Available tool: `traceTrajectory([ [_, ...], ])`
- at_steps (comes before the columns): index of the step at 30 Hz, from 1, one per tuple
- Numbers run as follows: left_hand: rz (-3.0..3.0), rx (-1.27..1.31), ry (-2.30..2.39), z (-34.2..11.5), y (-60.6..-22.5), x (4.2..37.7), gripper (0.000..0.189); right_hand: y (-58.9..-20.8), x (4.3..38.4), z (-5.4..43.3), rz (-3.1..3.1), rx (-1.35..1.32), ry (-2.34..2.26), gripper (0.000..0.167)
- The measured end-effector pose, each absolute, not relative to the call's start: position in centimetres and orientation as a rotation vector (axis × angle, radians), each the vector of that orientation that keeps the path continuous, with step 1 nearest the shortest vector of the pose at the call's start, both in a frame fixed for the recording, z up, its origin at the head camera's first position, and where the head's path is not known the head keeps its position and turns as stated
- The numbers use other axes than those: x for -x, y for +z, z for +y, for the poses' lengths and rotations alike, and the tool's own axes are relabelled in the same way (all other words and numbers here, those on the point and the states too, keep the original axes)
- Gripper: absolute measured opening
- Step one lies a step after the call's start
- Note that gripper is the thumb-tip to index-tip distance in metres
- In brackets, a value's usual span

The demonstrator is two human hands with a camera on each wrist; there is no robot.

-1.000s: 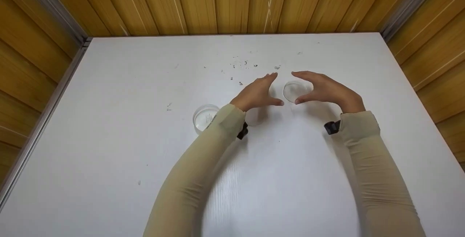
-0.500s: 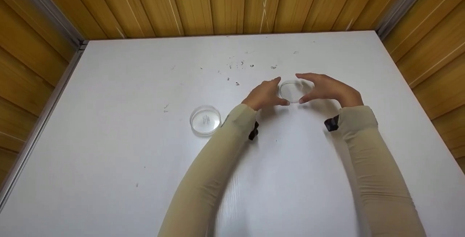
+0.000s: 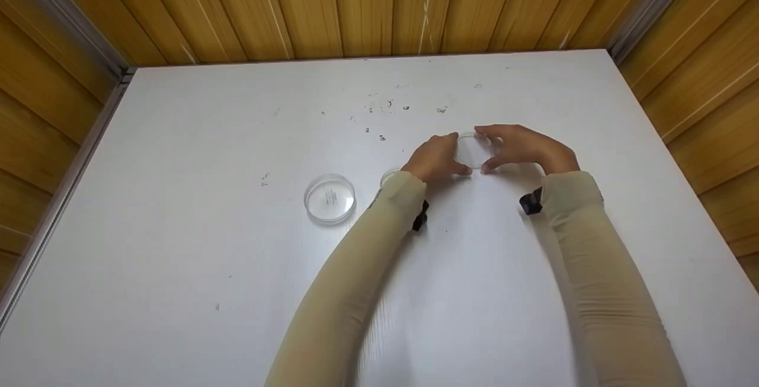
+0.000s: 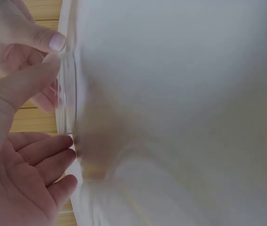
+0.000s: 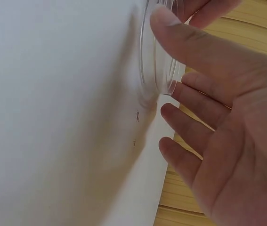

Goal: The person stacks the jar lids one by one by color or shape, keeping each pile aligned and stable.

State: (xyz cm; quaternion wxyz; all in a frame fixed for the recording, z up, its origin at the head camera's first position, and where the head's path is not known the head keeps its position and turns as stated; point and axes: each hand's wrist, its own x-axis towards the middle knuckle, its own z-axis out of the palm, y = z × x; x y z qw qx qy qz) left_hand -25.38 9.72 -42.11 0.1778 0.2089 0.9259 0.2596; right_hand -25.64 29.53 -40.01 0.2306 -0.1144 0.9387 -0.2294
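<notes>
A clear round petri dish (image 3: 474,151) lies on the white table at right of centre, between both hands. My left hand (image 3: 436,157) grips its left side, thumb at the near rim and fingers at the far rim. On the other side my right hand (image 3: 526,147) holds the dish with thumb and fingers spread around the edge. The left wrist view shows the dish (image 4: 67,94) edge-on between thumb and fingers. In the right wrist view the thumb overlaps the dish (image 5: 148,61), and an index finger touches its lower edge.
A larger clear petri dish (image 3: 330,199) with small print stands left of the left forearm. Another clear dish (image 3: 388,176) is partly hidden behind the left cuff. Dark specks (image 3: 382,137) mark the white table (image 3: 195,197). Wood-patterned panels (image 3: 362,8) border it.
My left hand has moved right to the dish, and both hands have closed in around it. The two other dishes have come out from behind the left arm.
</notes>
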Motion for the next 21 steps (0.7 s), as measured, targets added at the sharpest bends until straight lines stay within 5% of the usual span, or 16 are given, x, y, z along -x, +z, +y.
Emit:
traceTrajectory([
  [7, 2.707, -0.615, 0.740, 9.84, -42.32, 25.06, 0.042, -40.19, 25.50, 29.23, 2.611, 0.342, -0.625, 0.084],
  [21, 2.789, -0.583, 0.725, 9.74, -42.50, 25.29, 0.037, -40.84, 25.59, 29.15, 2.664, 0.438, -0.649, 0.082],
])
